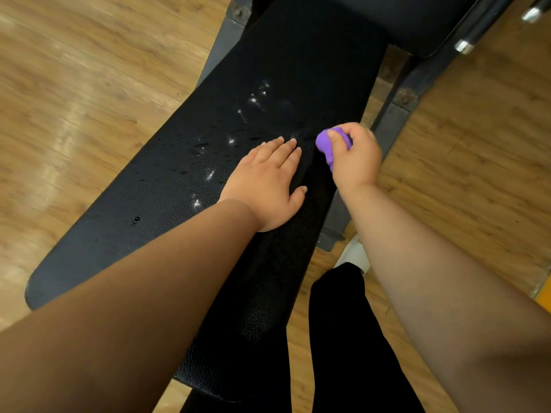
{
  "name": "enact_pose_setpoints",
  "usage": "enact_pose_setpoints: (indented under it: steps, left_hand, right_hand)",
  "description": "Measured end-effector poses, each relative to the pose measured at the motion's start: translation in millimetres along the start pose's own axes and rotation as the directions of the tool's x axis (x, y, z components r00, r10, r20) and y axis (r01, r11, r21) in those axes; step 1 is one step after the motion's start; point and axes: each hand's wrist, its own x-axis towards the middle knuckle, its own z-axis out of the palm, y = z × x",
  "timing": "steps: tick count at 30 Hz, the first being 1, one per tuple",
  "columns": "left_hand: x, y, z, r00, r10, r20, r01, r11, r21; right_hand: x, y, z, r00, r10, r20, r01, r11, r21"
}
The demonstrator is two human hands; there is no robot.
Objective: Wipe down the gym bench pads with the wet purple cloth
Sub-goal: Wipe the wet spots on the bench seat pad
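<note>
A long black bench pad (pixel 167 189) runs diagonally through the view, with shiny wet drops scattered over its middle. My left hand (pixel 265 183) lies flat on the pad, fingers straight and together. Just to its right, my right hand (pixel 354 156) grips a bunched-up purple cloth (pixel 328 144) above the pad's right edge. Most of the cloth is hidden inside my fist. A second black pad (pixel 411 22) sits at the far end of the bench.
The grey metal bench frame (pixel 396 120) shows along the pad's right side and at the top left. A black bar with chrome collars (pixel 489 28) crosses the top right corner. Wooden floor (pixel 74 84) surrounds the bench. My black-trousered leg (pixel 343 338) stands by the near right edge.
</note>
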Motion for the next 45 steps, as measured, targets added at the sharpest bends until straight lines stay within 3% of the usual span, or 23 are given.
enact_pose_setpoints:
  steps: [8, 14, 21, 27, 32, 45]
  left_hand:
    - [-0.1, 0.5, -2.7, 1.000, 0.002, 0.003, -0.002, 1.000, -0.004]
    - [-0.3, 0.8, -1.9, 1.000, 0.001, -0.001, -0.001, 1.000, -0.001]
    - [0.3, 0.9, -1.9, 1.000, -0.002, 0.005, 0.002, 1.000, -0.016]
    - [0.5, 0.6, -1.8, 1.000, -0.003, -0.003, 0.003, 1.000, -0.007]
    - [0.3, 0.4, -1.7, 1.000, -0.004, -0.001, 0.004, 1.000, -0.019]
    - [0.1, 0.9, -0.6, 1.000, -0.004, -0.011, 0.004, 1.000, -0.010]
  right_hand:
    - [-40.2, 8.4, -10.2, 0.992, -0.105, 0.065, 0.106, 0.994, -0.015]
    - [1.9, -1.2, -0.1, 1.000, 0.007, -0.016, -0.007, 1.000, -0.020]
    - [-34.2, 10.5, -8.0, 0.995, -0.084, 0.047, 0.085, 0.996, -0.024]
    - [-11.9, 0.1, -2.5, 0.999, 0.032, -0.020, -0.032, 0.999, 0.011]
    - [-39.2, 9.9, -5.3, 0.996, -0.071, 0.046, 0.070, 0.997, 0.017]
    - [-18.8, 10.5, -12.8, 0.992, -0.083, 0.090, 0.080, 0.996, 0.031]
